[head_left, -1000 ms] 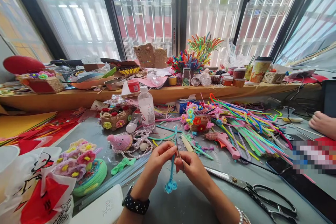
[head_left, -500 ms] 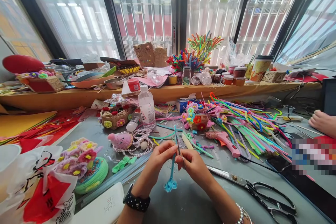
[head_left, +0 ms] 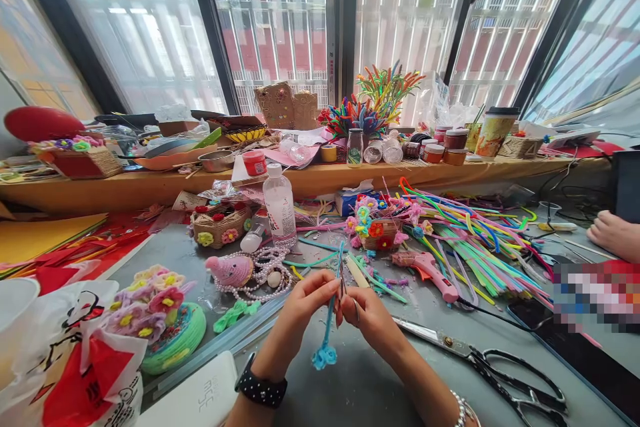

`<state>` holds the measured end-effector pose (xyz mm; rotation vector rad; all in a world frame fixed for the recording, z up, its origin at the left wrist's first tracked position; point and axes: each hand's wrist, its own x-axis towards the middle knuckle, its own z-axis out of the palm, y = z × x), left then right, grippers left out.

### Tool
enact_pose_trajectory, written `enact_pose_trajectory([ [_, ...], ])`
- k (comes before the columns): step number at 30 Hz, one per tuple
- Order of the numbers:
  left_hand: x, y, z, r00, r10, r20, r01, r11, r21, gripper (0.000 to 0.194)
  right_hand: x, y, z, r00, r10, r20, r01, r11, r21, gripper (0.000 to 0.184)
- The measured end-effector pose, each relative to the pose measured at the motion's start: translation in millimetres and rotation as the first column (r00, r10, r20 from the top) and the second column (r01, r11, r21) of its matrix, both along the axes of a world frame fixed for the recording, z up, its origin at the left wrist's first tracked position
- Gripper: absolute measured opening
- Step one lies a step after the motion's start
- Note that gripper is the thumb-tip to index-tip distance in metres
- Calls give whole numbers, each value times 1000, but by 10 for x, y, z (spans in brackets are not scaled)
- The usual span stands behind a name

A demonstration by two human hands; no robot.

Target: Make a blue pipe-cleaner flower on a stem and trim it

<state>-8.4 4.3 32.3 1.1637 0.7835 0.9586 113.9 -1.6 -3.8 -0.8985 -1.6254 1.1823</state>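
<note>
A blue pipe cleaner (head_left: 329, 320) with a looped flower end is pinched upright between the fingers of the left hand (head_left: 306, 299) and the right hand (head_left: 367, 313), above the grey surface (head_left: 350, 387). Scissors (head_left: 480, 363) are lying just beside the right forearm, a pink glue gun (head_left: 425, 270) farther back.

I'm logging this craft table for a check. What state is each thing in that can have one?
Left hand: pinching the blue pipe-cleaner flower by its stem.
Right hand: closed on a thin wire beside the stem.
Scissors: shut, flat on the table.
Clear bottle: upright, capped.
Pink glue gun: lying on its side.
</note>
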Motion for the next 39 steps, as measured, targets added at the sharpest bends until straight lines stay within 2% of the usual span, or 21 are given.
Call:
enact_pose_trajectory([
  [9,4,-18,27,998,43,49,-42,999,-10,19,5,4,-5,998,-10,61,10,1000,-10,62],
  [14,7,-3,14,999,32,16,-32,999,-3,19,0,2,3,998,-21,51,21,1000,-1,60],
  [19,-1,46,-33,999,-14,-33,13,1000,-6,22,4,13,-16,996,-75,37,75,997,-9,56],
  [24,-28,97,-102,998,25,-61,-23,999,39,21,-4,9,-6,978,-186,95,188,982,-18,50],
  [39,-13,124,-149,997,35,-74,-33,999,24,25,-9,26,-38,985,-166,45,167,986,-25,50],
])
